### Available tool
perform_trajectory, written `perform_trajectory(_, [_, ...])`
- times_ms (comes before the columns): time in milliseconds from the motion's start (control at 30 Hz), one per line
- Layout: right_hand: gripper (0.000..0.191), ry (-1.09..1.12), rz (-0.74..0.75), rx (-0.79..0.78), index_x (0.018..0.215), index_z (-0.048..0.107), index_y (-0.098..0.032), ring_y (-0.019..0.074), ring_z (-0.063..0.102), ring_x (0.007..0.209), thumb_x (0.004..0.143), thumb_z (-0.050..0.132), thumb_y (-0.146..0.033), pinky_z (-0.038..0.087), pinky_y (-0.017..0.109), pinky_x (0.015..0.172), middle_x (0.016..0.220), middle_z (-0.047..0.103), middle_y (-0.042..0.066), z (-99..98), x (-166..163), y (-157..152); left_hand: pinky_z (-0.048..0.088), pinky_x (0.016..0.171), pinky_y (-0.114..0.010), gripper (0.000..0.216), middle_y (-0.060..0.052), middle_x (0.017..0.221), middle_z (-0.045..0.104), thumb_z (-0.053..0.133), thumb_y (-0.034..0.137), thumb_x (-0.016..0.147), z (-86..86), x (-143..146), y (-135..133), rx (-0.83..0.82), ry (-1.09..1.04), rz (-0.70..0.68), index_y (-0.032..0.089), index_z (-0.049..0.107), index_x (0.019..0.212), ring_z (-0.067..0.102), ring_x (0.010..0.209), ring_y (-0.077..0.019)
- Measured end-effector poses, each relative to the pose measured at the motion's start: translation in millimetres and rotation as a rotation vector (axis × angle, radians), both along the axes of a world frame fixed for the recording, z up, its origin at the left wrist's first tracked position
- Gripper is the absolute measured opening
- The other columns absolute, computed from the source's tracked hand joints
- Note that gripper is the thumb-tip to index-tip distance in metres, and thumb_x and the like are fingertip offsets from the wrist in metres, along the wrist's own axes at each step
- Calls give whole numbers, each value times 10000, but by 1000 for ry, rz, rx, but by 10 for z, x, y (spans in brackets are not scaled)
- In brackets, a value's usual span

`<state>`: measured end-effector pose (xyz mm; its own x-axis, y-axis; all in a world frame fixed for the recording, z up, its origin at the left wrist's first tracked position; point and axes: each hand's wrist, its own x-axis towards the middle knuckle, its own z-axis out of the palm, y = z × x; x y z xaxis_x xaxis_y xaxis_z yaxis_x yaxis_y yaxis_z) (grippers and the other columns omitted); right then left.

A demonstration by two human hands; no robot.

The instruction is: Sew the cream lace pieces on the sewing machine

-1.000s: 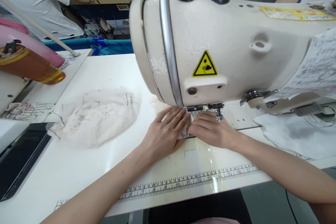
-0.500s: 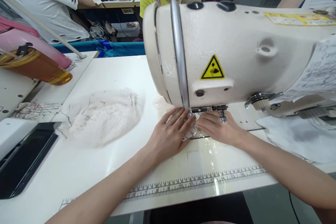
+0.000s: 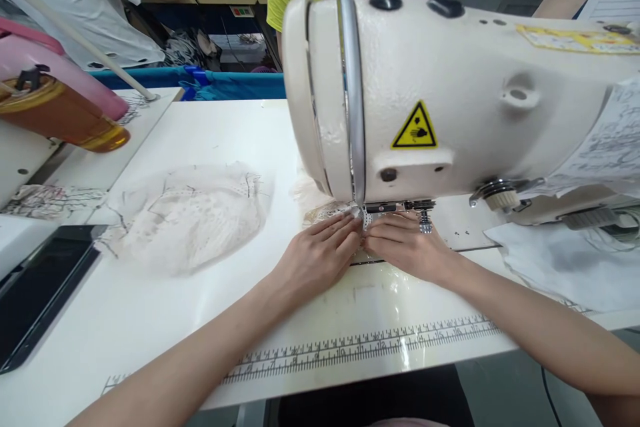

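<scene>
A pale lace fabric (image 3: 320, 215) lies under the head of a sewing machine (image 3: 415, 93). Most of it is hidden behind the machine head and my fingers. My left hand (image 3: 317, 250) rests on the bed left of the presser foot, its fingers drawn together on the lace. From the other side, my right hand (image 3: 407, 247) has its fingers closed on the fabric edge, close to the left fingertips. Both hands meet just in front of the needle area, where the needle itself is hidden. A small strip of dotted white lace shows between them.
Sheer pale fabric with loose threads (image 3: 200, 213) lies on the left of the table. A phone (image 3: 45, 287), an amber cup (image 3: 65, 113) and a pink bottle (image 3: 75, 73) are further left. White cloth (image 3: 560, 267) lies at right. A printed ruler (image 3: 340, 353) runs along the front; co-workers sit behind.
My left fingers have drawn together from a more spread pose. My right hand has shifted slightly left, closer to the left fingertips. More lace shows beyond the left hand; the camera view has shifted slightly.
</scene>
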<state>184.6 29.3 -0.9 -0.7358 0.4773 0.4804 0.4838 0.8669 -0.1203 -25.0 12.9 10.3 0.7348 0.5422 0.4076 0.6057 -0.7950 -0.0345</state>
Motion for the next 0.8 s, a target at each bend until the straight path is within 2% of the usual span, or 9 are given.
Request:
perform_trajectory(300, [203, 34, -22, -42, 840, 646, -197, 122, 597, 856, 892, 494, -74, 465, 277, 776, 854, 685, -1, -64, -34, 13, 521, 983, -356, 203, -105, 1131, 684, 445, 138, 918, 12, 26, 15, 13, -16, 59, 114, 642, 957, 642, 1070, -209])
perform_trajectory(533, [172, 56, -45, -76, 887, 656, -200, 131, 610, 842, 888, 518, -97, 472, 282, 748, 898, 694, 14, -84, -7, 42, 533, 956, -365, 197, -120, 1162, 668, 437, 132, 913, 3, 39, 7, -8, 2, 102, 119, 628, 963, 629, 1095, -227])
perform_trajectory(667, [179, 75, -116, -65, 875, 669, -217, 122, 613, 790, 883, 523, -113, 445, 275, 683, 891, 701, -10, -32, 6, 27, 538, 944, -374, 211, -135, 1180, 656, 429, 122, 903, -10, 41, -3, -4, 23, 108, 104, 615, 1000, 621, 1107, -239])
perform_trajectory(800, [221, 74, -214, 15, 865, 671, -246, 116, 606, 729, 883, 500, -108, 415, 286, 634, 882, 714, -41, -14, 9, 3, 538, 942, -383, 247, -144, 1208, 639, 426, 128, 900, -29, 39, -2, -6, 27, 112, 86, 604, 1066, 611, 1121, -249])
